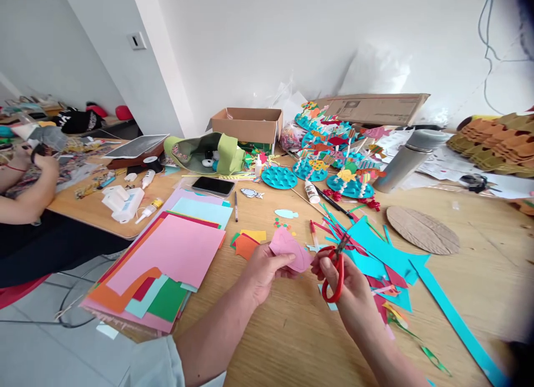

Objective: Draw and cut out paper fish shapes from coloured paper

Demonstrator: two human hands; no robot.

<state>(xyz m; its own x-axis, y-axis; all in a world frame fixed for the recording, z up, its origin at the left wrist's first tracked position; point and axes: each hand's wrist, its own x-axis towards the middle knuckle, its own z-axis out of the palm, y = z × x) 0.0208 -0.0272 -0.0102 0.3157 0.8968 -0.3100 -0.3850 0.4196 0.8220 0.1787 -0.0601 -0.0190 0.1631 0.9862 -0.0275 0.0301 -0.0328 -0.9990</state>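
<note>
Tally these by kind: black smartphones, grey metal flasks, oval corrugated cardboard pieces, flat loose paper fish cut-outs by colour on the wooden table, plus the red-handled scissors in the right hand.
Black smartphone: 1
Grey metal flask: 1
Oval corrugated cardboard piece: 1
Grey paper fish cut-out: 1
Pale blue paper fish cut-out: 1
Red-handled scissors in the right hand: 1
Total: 6

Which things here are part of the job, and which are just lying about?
In use:
left hand holding pink paper
right hand holding red-handled scissors

Lying about:
smartphone
steel flask
cardboard box
cardboard oval
</note>
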